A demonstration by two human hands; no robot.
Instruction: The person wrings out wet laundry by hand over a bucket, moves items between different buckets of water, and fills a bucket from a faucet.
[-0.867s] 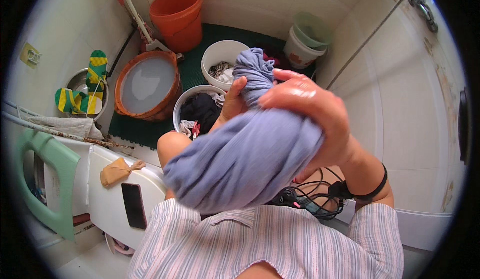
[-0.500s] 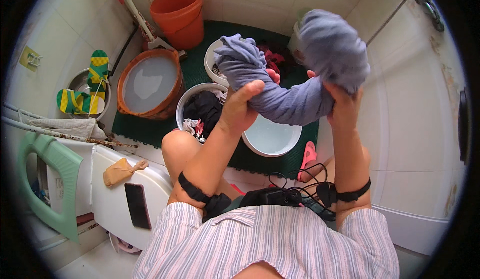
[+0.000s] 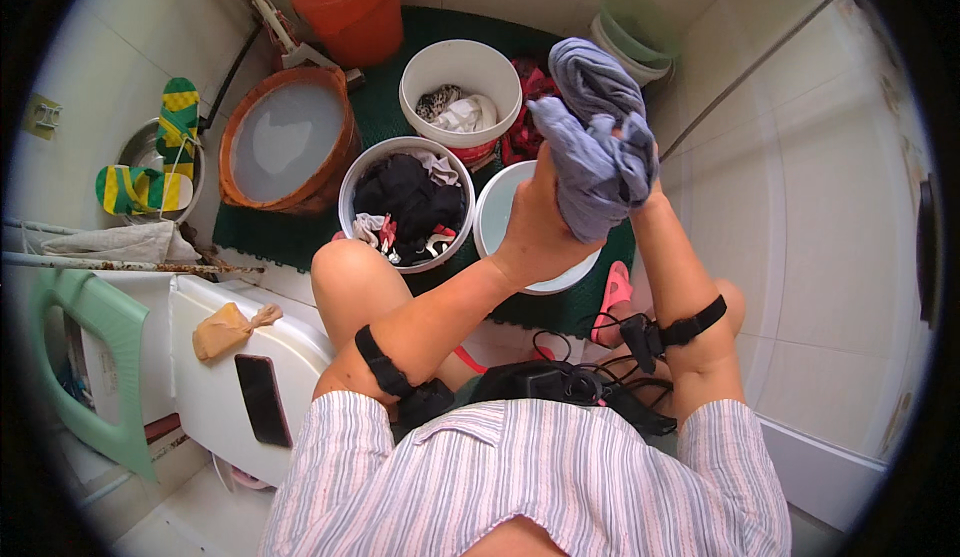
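Note:
A wrung, bunched grey-blue cloth (image 3: 598,172) is held up in front of me, its upper part folded over in a loop. My left hand (image 3: 545,219) is closed round its lower left side. On the other side my right hand (image 3: 650,195) grips it too, its fingers mostly hidden behind the fabric. Beneath my hands stands a white bucket (image 3: 548,288) of water. Just left of that, another white bucket (image 3: 347,195) holds black and light-coloured clothes. A third white bucket (image 3: 465,55), farther back, has white and patterned cloth inside.
An orange-brown tub (image 3: 228,182) of cloudy water stands left on the green mat (image 3: 290,242), with an orange bucket (image 3: 350,17) behind it. Dark red cloth (image 3: 528,137) lies behind my hands. A phone (image 3: 262,399) and a tan bag (image 3: 225,332) rest on a white lid (image 3: 200,397).
The grey-blue cloth was stretched wide between my hands and is now gathered into a compact bunch. My hands have come closer together. The view has shifted slightly, showing more of the far white bucket.

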